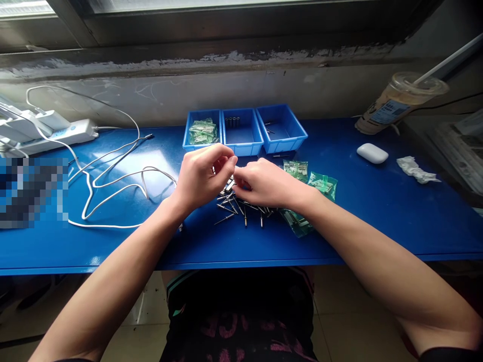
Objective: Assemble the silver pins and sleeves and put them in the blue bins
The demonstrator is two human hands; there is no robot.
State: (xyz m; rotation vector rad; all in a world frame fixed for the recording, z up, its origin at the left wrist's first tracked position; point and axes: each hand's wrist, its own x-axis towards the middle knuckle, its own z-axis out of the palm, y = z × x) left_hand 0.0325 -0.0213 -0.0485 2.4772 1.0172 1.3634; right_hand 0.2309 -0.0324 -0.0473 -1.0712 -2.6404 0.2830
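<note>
My left hand [202,173] and my right hand [264,182] meet over the middle of the blue table. Thumb and fingers of the left are pinched together; the right has its fingers curled, with the tips close to the left thumb. Anything between the fingertips is too small or hidden to name. Below them lies a loose pile of thin metal pins that look like blind rivets [246,220], partly covered by the right hand. Beside the right wrist are several green clear bags [323,185] with metal pieces inside.
Behind the hands stand a left blue bin [184,136] of green bags, a middle bin [243,150] with several dark cylinders, and a right bin [287,146] with small pins. White cables [88,196] and a power strip [75,131] lie left; a drink cup [392,105], white case [372,153] and tissue [417,170] right.
</note>
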